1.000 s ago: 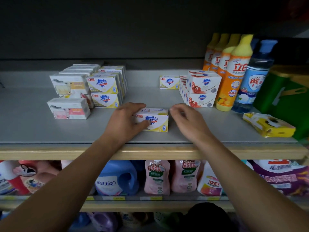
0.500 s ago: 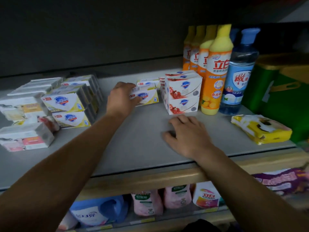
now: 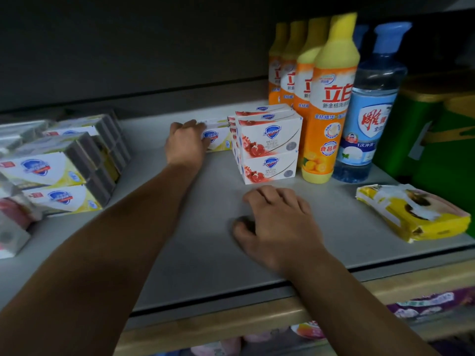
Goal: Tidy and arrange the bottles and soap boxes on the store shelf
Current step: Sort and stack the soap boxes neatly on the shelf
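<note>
Shelf (image 3: 205, 240) of grey board with a pale wooden front lip carries everything, and the stack of red-and-white pomegranate soap boxes (image 3: 267, 147) near its middle serves as the landmark. Well to the right of that stack, at the shelf's far end, stands a green container with a gold lid (image 3: 431, 129). To the left of the stack, well apart, sits a block of yellow-and-white soap boxes (image 3: 56, 173) stacked two high in rows running back, with paler boxes at the frame's left edge too blurred to read. Just to the right of the stack, touching or nearly touching it, a row of orange dish-soap bottles with yellow caps (image 3: 326, 98) runs toward the back wall, and beside the front one stands a clear bottle with a blue cap (image 3: 372, 109). In front and to the right of the stack lies a crumpled yellow packet (image 3: 413, 214), flat on the shelf. Directly in front of the stack the right hand (image 3: 277, 224) rests palm down on the bare shelf, fingers loosely bent, holding nothing. Just left of the stack, the left hand (image 3: 185, 145) grips a single yellow-and-white soap box (image 3: 218, 138), fingers curled over its top and left end; the box sits on the shelf with its right end against the stack.
</note>
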`<state>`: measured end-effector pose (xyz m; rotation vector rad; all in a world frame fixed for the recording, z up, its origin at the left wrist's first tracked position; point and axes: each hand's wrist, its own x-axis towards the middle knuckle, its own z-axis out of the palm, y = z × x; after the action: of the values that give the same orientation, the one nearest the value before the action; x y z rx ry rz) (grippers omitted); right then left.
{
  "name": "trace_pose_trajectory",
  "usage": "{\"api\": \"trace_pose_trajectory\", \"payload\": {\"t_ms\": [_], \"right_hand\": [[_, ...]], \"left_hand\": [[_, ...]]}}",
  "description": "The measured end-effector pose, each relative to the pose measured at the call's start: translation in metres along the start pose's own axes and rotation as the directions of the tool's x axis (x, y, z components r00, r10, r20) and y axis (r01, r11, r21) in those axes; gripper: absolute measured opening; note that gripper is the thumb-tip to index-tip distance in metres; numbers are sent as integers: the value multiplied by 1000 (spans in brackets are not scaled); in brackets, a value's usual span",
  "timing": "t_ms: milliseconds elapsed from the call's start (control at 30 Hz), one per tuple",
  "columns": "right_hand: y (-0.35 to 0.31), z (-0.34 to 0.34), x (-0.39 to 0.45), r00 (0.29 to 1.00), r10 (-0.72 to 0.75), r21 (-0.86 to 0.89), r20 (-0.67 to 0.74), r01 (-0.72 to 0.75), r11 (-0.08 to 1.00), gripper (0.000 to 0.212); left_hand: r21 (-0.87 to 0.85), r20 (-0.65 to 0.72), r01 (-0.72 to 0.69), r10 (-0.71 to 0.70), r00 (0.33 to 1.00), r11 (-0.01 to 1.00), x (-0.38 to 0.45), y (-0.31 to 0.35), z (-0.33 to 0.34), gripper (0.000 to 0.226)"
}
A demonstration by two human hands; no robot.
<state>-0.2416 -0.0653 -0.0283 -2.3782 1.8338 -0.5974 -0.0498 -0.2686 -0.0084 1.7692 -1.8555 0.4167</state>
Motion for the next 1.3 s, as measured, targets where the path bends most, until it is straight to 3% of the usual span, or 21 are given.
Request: {"api": "trace_pose_trajectory", "payload": {"t_ms": [100, 267, 367, 500, 633, 800, 967, 1067, 1300], "right_hand": [[0, 1, 0, 1000, 5, 0, -8, -5, 1000, 52], [-1, -1, 1, 1000, 8, -11, 10, -8, 1000, 54], [0, -2, 0, 999, 17, -20, 27, -16, 1000, 53], [-3, -5, 0, 997, 40, -47, 65, -37, 998, 53], [-7, -10, -1, 991, 70, -96, 115, -59, 994, 62], [-42, -8, -1, 989, 107, -161, 101, -90, 983, 68], [-107, 2, 8, 995, -53, 38, 79, 50, 998, 58], [-148, 6, 19, 988, -149, 131, 30, 144, 981, 54], [-219, 5, 65, 944, -324, 87, -57, 328, 941, 58]], "left_hand": [[-4, -10, 3, -3, 1000, 1000, -1, 1, -2, 38], [-26, 122, 102, -98, 988, 994, 1, 9, -21, 55], [-230, 140, 176, -146, 979, 957, -21, 10, -49, 57], [-361, 230, 148, -65, 971, 921, -87, -2, -94, 51], [-325, 239, 87, -7, 971, 942, -158, -37, -139, 44], [-254, 220, 126, -70, 973, 959, -223, -96, -191, 39], [-76, 222, 174, -154, 963, 982, -260, -155, -220, 41], [-71, 229, 166, -146, 963, 984, -275, -172, -222, 48], [9, 153, 140, -139, 978, 990, -281, -178, -207, 51]]}}
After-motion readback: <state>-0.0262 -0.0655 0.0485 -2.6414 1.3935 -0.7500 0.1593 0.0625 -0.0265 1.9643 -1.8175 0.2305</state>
